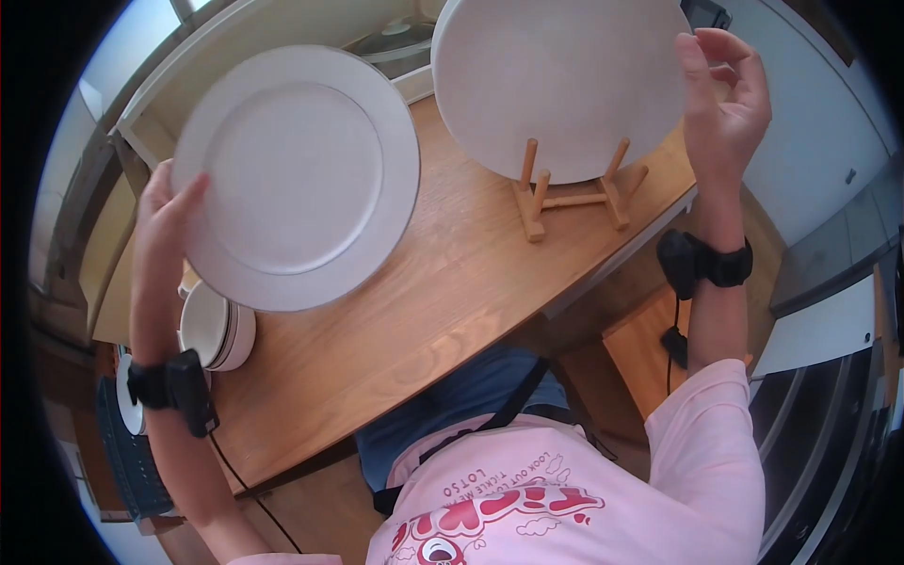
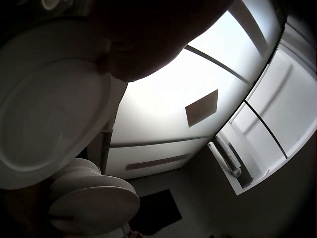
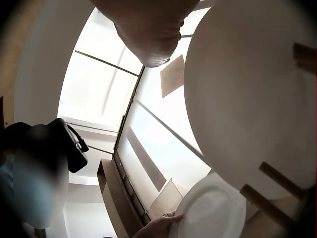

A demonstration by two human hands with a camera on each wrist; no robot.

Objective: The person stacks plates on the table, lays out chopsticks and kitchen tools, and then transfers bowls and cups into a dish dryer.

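Note:
My left hand (image 1: pixel 168 221) grips a round white plate (image 1: pixel 292 179) by its left edge, thumb on the front face, and holds it raised above the wooden table. A small wooden rack (image 1: pixel 576 200) carries a large white plate (image 1: pixel 565 85) standing on edge; in the left wrist view, several plates (image 2: pixel 94 210) stand there one behind another. Beside the rack plate's right edge is my right hand (image 1: pixel 730 108), raised, its fingers bent and holding nothing. In the right wrist view a gap shows between this hand (image 3: pixel 151 34) and the large plate (image 3: pixel 242 94).
White bowls (image 1: pixel 212 325) sit at the table's left end, below the held plate. A glass lid (image 1: pixel 395 42) lies at the back, near a pale tray edge. The table's front edge (image 1: pixel 452 365) runs close to the person's body. A dark rack (image 1: pixel 132 452) stands at lower left.

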